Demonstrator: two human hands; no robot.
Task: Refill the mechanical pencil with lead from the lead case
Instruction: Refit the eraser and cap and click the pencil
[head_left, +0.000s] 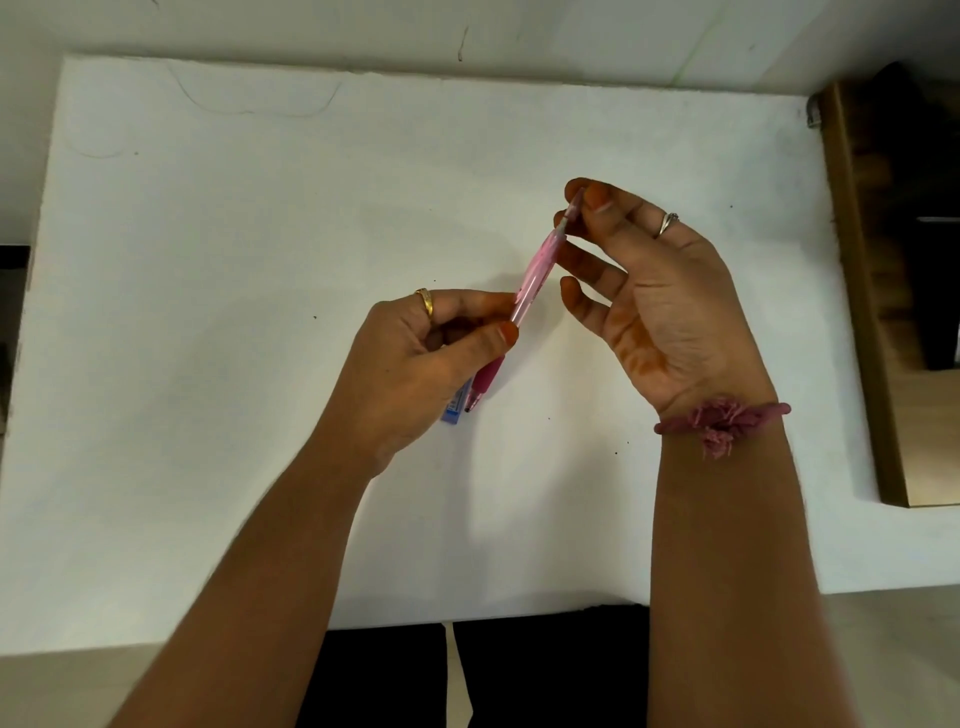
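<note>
A pink mechanical pencil (532, 275) with a dark pink grip is held above the white table (260, 260), tilted with its tip down toward me and its top end up and away. My left hand (415, 358) grips the lower barrel between thumb and fingers. My right hand (644, 291) pinches the pencil's top end, at its cap, with thumb and forefinger; the other fingers are spread. A small blue lead case (456, 410) lies on the table under my left hand, mostly hidden by it.
A wooden piece of furniture (883, 312) stands along the table's right edge. The table's front edge runs just above my dark-clothed lap (545, 675). A few small dark specks dot the white surface.
</note>
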